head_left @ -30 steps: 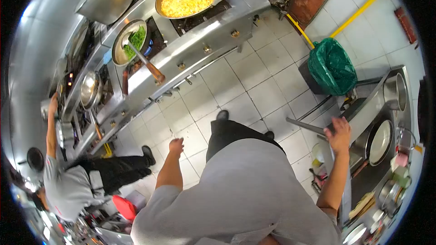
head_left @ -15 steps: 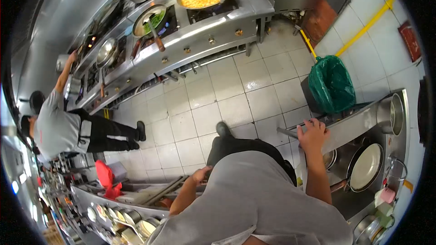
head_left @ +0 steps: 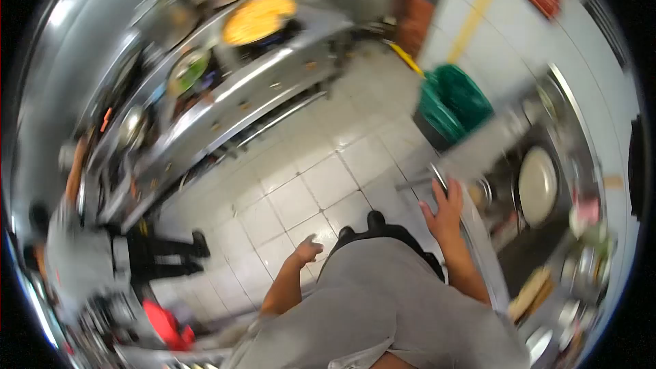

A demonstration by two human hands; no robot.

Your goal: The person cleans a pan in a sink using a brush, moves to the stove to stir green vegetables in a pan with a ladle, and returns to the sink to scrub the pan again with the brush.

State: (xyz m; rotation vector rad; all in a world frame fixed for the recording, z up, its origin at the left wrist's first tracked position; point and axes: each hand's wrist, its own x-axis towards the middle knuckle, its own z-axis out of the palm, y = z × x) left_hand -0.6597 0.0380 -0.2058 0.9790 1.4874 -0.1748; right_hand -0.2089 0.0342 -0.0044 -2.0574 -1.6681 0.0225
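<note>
My right hand (head_left: pixel 445 210) is open, its fingers spread at the edge of the metal sink counter (head_left: pixel 482 236). Beyond it, a pan with a pale round inside (head_left: pixel 538 186) lies in the sink area. My left hand (head_left: pixel 309 251) hangs over the tiled floor (head_left: pixel 283 201) in front of my body, loosely open, with nothing seen in it; its fingers are a little blurred.
A stove (head_left: pixel 263 92) runs along the far side, bearing a large pan of yellow-orange food (head_left: pixel 260 19) and a pan with green food (head_left: pixel 193 72). A green-lined bin (head_left: pixel 456 102) stands ahead right. On the left another person (head_left: pixel 85 249) reaches toward the stove.
My view has turned and my body has shifted toward the sink counter. My left hand has come away from the counter behind it; my right hand stays by the sink edge.
</note>
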